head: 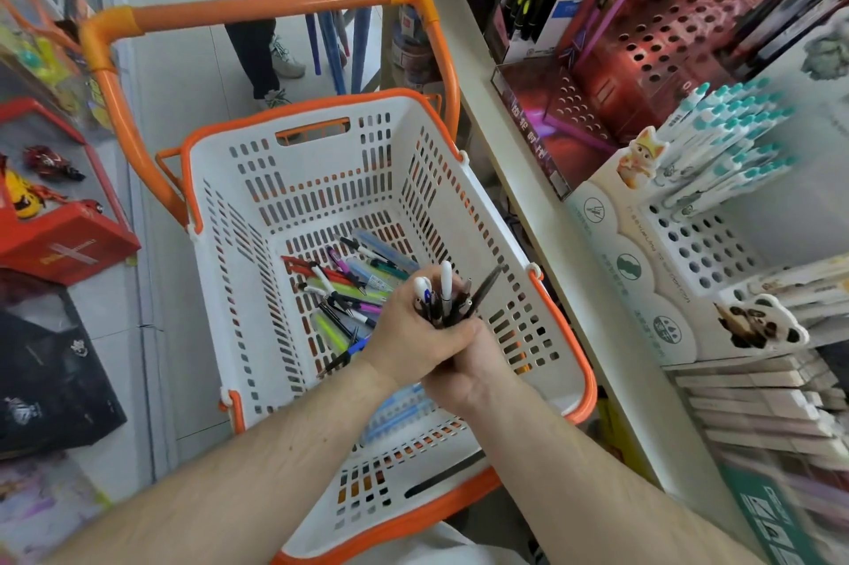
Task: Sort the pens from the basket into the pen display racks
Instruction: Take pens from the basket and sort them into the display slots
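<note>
Both forearms reach over the near rim of a white-and-orange basket (pixel 569 385), where the left hand (pixel 404 335) and right hand (pixel 464 371) press together, fingers curled round a bunch of pens (pixel 448 295) held upright above the basket floor. More loose pens (pixel 349 289) lie scattered across the floor's middle, with bare slotted plastic toward the walls. Just right of the basket's edge runs a shelf (pixel 542 215) carrying a white pen rack (pixel 703 243) and, farther back, a red pen rack (pixel 643 59). Beyond the orange handle (pixel 257 11), a person's legs (pixel 259 45) stand on the pale aisle floor.
</note>
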{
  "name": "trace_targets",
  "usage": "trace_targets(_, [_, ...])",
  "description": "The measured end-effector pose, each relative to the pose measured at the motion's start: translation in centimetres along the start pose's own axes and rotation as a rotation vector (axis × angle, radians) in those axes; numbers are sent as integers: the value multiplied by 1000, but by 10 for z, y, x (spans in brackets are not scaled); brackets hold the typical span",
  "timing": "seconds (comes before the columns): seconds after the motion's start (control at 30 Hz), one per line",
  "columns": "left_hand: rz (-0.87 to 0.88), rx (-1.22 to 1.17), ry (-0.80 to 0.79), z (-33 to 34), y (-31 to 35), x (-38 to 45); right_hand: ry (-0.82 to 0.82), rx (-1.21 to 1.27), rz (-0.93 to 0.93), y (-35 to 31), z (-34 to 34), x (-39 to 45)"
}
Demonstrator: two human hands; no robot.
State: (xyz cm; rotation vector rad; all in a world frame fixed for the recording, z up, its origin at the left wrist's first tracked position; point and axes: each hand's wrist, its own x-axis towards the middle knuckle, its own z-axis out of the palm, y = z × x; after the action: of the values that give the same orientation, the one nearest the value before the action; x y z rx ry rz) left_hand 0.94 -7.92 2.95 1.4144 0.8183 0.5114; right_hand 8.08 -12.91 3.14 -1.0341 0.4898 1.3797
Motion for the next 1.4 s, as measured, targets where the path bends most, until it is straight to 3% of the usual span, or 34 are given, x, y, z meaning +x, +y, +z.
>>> trace_targets(0.13, [-165, 22, 102, -8, 7, 7, 48, -308, 84, -3, -7, -1])
trace_targets(0.23, [-214, 17, 171, -27, 15, 24, 224, -537, 44, -18, -16, -1])
trace_targets(0.37, [-336, -43, 222, -57, 12, 45, 332, -473, -63, -43, -24, 6])
trace_targets(0.47, [-416, 10, 209, -76, 7, 51, 345, -482, -35, -50, -22, 22])
trace_targets(0.53, [-470, 27, 196, -85, 3, 51, 350, -645, 5, -48, -18, 33])
trace_targets(0.6, [-507, 42, 176, -91, 1, 50, 329, -972, -14, -41, -15, 44])
trace_targets(0.73, [-532, 9, 220, -103, 0, 50, 101, -1901, -181, -22, -13, 72])
trace_targets(0.83, [-513, 0, 265, -111, -2, 49, -146, -2319, -344, 3, -7, 97])
trace_targets(0.97, [-493, 40, 265, -118, -7, 49, -480, -2647, -628, 42, 0, 123])
trace_targets(1.13, [-502, 26, 271, -126, -17, 53, -785, -2947, -807, 73, -5, 139])
trace_targets(1.4, [-511, 33, 293, -132, -19, 53, -962, -3123, -909, 78, -8, 133])
